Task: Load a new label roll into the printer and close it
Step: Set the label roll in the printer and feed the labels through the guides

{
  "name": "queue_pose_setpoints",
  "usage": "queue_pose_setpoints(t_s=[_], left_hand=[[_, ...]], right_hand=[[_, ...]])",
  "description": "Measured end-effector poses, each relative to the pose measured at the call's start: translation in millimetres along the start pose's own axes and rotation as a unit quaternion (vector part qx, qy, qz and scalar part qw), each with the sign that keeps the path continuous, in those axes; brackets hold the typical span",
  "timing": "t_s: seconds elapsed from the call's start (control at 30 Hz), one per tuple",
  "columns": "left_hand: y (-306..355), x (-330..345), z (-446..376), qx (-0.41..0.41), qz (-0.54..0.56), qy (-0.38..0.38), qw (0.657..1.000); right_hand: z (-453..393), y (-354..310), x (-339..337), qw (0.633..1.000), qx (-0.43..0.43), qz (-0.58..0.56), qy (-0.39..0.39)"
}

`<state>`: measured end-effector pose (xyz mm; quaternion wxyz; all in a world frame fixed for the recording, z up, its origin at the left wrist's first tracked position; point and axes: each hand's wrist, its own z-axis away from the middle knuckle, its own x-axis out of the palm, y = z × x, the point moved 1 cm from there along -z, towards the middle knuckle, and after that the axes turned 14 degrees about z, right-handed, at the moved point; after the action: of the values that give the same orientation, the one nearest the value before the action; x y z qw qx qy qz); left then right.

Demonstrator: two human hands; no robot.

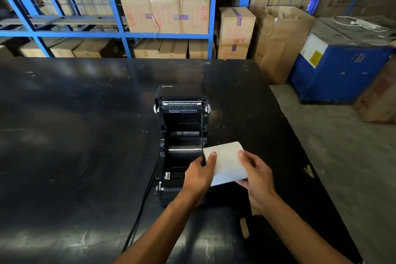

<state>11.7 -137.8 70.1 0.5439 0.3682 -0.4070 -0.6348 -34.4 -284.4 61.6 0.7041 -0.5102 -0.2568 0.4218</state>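
Observation:
A black label printer (181,126) stands in the middle of the black table (75,146) with its lid tilted up and back, so the dark roll bay shows. A white label roll (227,164) hangs just above the printer's near right corner, held between both hands. My left hand (200,174) grips its left end with the thumb on top. My right hand (256,176) grips its right end. My left hand hides part of the printer's near side.
A black cable (139,210) runs from the printer's near left side toward me. Blue racking (111,34) with cardboard boxes stands behind the table. To the right are stacked cartons (235,32), a blue machine (340,70) and concrete floor past the table's right edge.

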Motion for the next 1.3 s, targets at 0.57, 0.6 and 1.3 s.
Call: queue_pose_setpoints(t_s=[0.57,0.6,1.3], left_hand=[[15.0,-62.1,-19.0,0.136,0.015,0.038,0.990],[13.0,-62.2,-19.6,0.136,0.011,0.047,0.990],[-19.2,-73.3,-63.1,0.007,-0.141,0.120,0.983]], right_hand=[[1.8,-16.0,79.0,0.989,-0.101,0.056,-0.094],[0.5,-12.0,81.7,0.990,-0.095,0.061,-0.083],[-16.6,29.9,118.6,0.993,-0.027,0.111,-0.023]])
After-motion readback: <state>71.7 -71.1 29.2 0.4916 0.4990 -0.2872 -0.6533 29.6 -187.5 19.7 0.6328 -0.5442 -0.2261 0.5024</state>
